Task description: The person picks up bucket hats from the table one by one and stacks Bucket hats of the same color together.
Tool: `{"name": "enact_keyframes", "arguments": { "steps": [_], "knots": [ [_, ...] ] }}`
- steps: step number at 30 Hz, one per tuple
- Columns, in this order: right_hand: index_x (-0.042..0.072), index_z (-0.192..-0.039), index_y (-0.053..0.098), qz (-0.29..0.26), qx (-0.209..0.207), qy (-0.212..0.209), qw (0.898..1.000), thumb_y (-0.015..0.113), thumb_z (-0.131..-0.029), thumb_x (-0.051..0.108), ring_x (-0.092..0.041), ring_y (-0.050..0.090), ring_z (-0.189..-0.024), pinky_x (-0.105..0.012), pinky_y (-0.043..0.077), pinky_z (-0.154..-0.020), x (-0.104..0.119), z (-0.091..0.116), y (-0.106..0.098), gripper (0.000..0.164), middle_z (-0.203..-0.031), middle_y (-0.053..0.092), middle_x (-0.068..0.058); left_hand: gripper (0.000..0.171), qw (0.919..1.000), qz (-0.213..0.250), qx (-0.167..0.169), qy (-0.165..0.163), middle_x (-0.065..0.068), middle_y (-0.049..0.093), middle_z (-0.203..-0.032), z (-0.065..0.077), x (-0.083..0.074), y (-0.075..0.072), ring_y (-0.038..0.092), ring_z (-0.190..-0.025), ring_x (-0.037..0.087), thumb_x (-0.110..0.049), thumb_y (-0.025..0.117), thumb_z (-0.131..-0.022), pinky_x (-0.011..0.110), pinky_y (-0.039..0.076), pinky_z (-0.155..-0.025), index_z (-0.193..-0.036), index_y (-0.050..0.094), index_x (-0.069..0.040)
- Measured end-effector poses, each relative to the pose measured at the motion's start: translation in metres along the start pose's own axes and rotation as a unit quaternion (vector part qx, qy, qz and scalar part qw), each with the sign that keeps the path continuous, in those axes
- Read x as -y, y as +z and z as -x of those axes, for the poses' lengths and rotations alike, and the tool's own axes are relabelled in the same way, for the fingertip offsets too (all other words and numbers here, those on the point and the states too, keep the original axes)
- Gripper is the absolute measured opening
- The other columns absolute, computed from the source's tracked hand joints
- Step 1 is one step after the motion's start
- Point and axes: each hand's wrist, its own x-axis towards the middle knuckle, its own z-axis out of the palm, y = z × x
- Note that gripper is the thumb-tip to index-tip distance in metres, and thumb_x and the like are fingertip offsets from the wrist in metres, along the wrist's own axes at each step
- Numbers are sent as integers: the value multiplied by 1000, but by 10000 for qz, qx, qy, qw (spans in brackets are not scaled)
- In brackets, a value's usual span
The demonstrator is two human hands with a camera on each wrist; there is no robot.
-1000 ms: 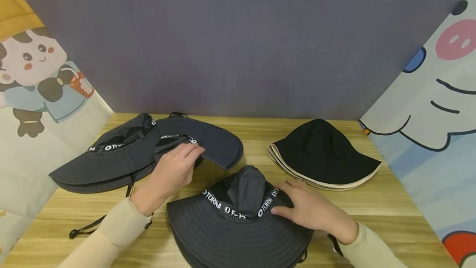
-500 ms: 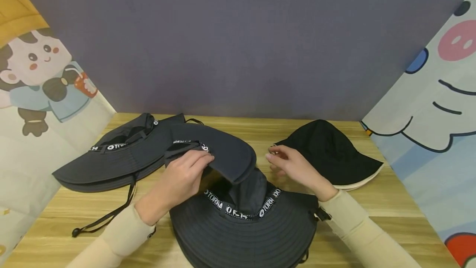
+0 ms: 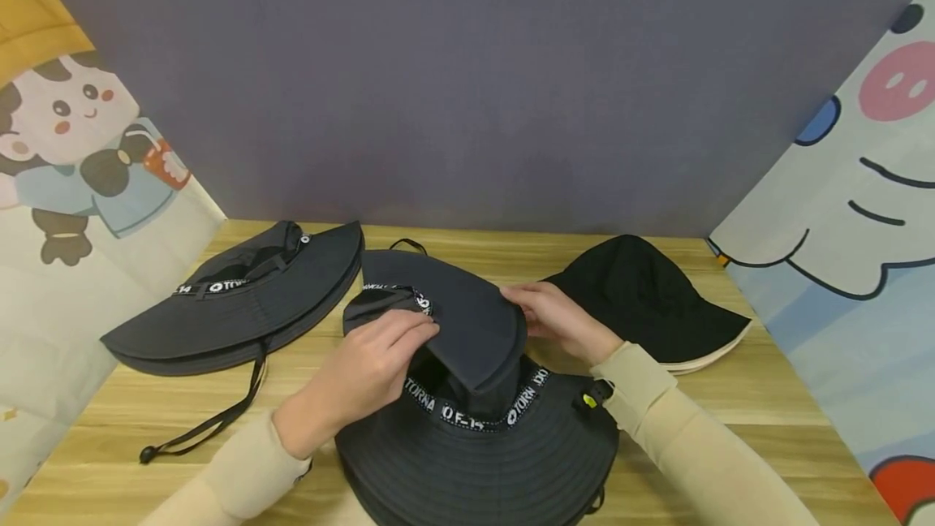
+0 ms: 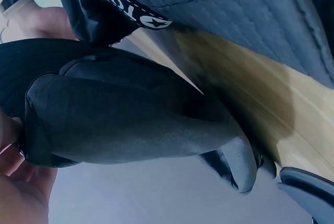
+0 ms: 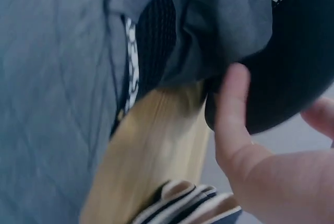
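Observation:
A dark grey bucket hat (image 3: 456,311) with a lettered band is held up in the middle, in front of the back wall. My left hand (image 3: 372,364) pinches it at the crown; the left wrist view shows those fingers (image 4: 23,177) at the end of its crown (image 4: 120,119). At the brim's right edge, my right hand (image 3: 558,316) grips the same hat, a finger (image 5: 235,96) lying on the brim (image 5: 292,88) in the right wrist view. Below it, a wide-brimmed dark grey hat (image 3: 482,469) with a lettered band lies on the table, its crown partly covered.
Dark grey hats (image 3: 241,307) lie stacked at the left, with a cord and toggle (image 3: 212,428) trailing over the wooden table (image 3: 738,461). Black bucket hats with cream edges (image 3: 635,299) sit stacked at the right. A grey wall (image 3: 467,88) closes the back.
My left hand has drawn the held hat rightward, off the left stack. My right hand has left the front hat and moved up to take the held hat's brim.

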Motion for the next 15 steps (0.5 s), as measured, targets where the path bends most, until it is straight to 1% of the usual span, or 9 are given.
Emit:
{"name": "enact_keyframes", "arguments": {
  "steps": [2,5,8,10,12,13,15],
  "knots": [
    [2,-120,64,-252,-63,-42,9997,57,-105,32,-16,69,-83,-32,58,-77,-1,-3,0,34,-98,68,-3,35,10000,51,16,48,13,70,-112,-1,-2,1,70,-104,25,0,37,-100,36,60,-89,-115,69,1],
    [4,-109,61,-744,-89,-19,9972,59,-105,26,-13,65,-73,-27,55,-69,-2,-5,-1,22,-86,64,1,38,9999,93,91,96,13,71,-113,0,-5,1,70,-105,24,0,34,-102,35,59,-90,-114,70,0],
    [8,-98,62,-1382,-110,100,9903,61,-104,20,-10,60,-66,-24,51,-63,-2,-5,-4,14,-79,61,3,40,9996,134,197,141,12,71,-114,0,-7,1,70,-106,23,4,33,-99,34,58,-94,-114,70,-1],
    [11,-92,65,-1763,-115,158,9841,62,-103,17,-9,60,-65,-23,50,-61,-2,-5,-6,13,-77,62,4,42,9994,144,225,216,11,71,-115,0,-7,1,69,-107,23,9,35,-94,33,57,-95,-115,70,-1],
    [11,-91,68,-2019,-149,217,9790,62,-103,15,-8,63,-64,-22,52,-61,-2,-5,-8,14,-76,64,5,44,9992,152,212,313,11,71,-115,0,-8,2,69,-107,23,13,37,-89,34,57,-96,-115,70,-1],
    [11,-92,70,-2106,-145,247,9772,62,-103,15,-8,65,-65,-22,53,-62,-2,-5,-9,14,-76,66,4,44,9990,159,209,370,11,71,-115,0,-8,2,69,-108,23,14,38,-87,34,56,-97,-115,70,-1],
    [9,-102,70,-2146,-86,302,9762,61,-104,15,-9,69,-70,-23,57,-67,-2,-4,-10,12,-80,70,3,46,9986,157,180,474,10,72,-115,0,-9,1,69,-107,23,16,38,-85,34,56,-97,-115,70,-1]
  ]
}}
